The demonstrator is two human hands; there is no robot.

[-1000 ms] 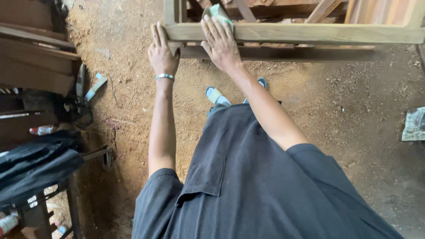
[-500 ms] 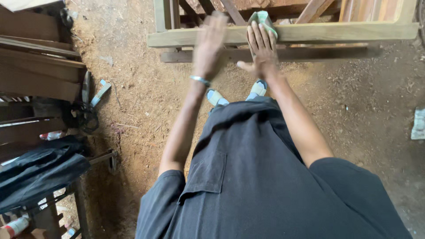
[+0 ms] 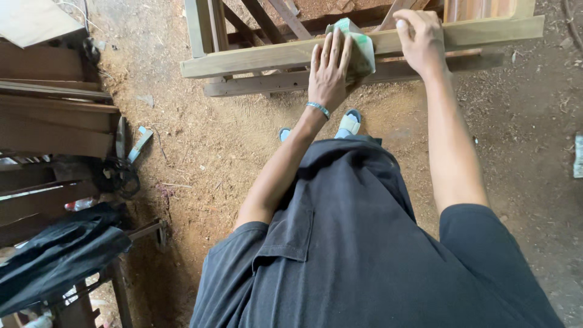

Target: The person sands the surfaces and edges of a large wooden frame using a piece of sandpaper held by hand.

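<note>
Sandpaper now under flat, spread left hand, right hand newly curled over wooden rail.

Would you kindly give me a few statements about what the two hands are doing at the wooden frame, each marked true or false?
1. The left hand lies flat on a folded green sheet against the wooden rail. True.
2. The right hand hangs free at the person's side. False: it rests on top of the same rail, to the right of the sheet.
3. A bracelet sits on the left wrist. True.
4. The frame stands on a tiled floor. False: the ground is bare earth strewn with sawdust.
5. The right hand holds a hammer. False: no tool shows in it; its fingers curl over the rail.
</note>
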